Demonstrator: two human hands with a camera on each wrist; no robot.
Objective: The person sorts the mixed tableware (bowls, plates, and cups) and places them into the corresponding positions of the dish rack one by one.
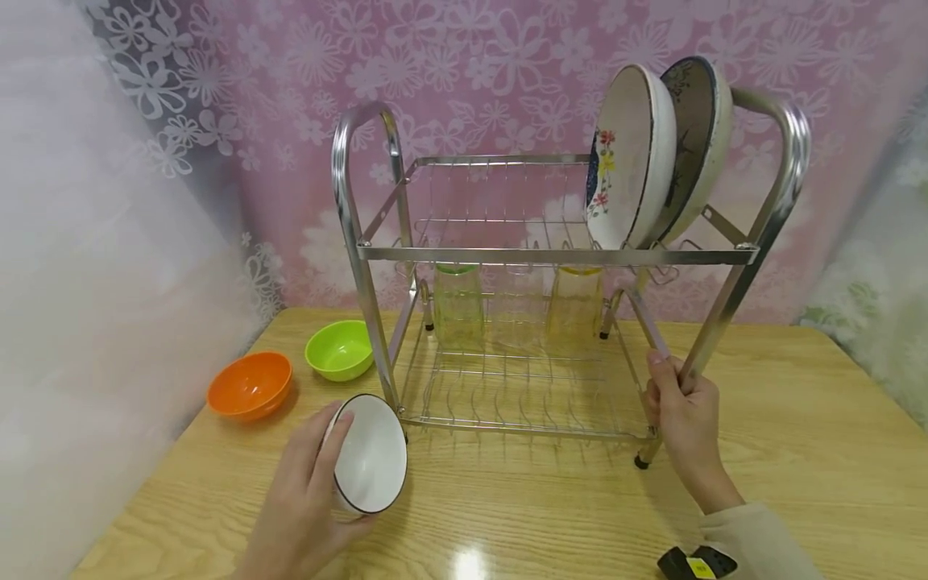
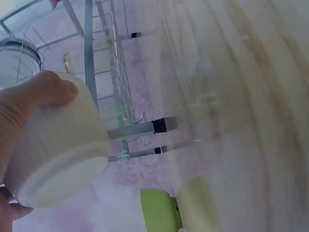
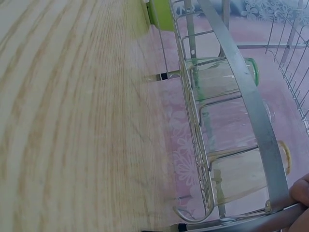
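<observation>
My left hand (image 1: 304, 483) grips a white bowl (image 1: 371, 455) with a dark rim, tilted on its side so its inside faces right, in front of the rack's left leg. In the left wrist view the thumb lies along the outer wall of the bowl (image 2: 63, 130) and its foot ring shows. My right hand (image 1: 685, 411) grips the right front post of the metal dish rack (image 1: 558, 256). Two large bowls stand on edge at the right of the upper tier: a floral white bowl (image 1: 631, 161) and a darker-lined bowl (image 1: 699, 145).
On the lower tier stand a green-rimmed glass (image 1: 458, 310), a clear glass (image 1: 516, 314) and a yellow-rimmed glass (image 1: 575, 310). An orange bowl (image 1: 250, 387) and a green bowl (image 1: 341, 351) sit on the wooden table (image 1: 551, 507) left of the rack. A patterned curtain (image 1: 478, 72) hangs behind.
</observation>
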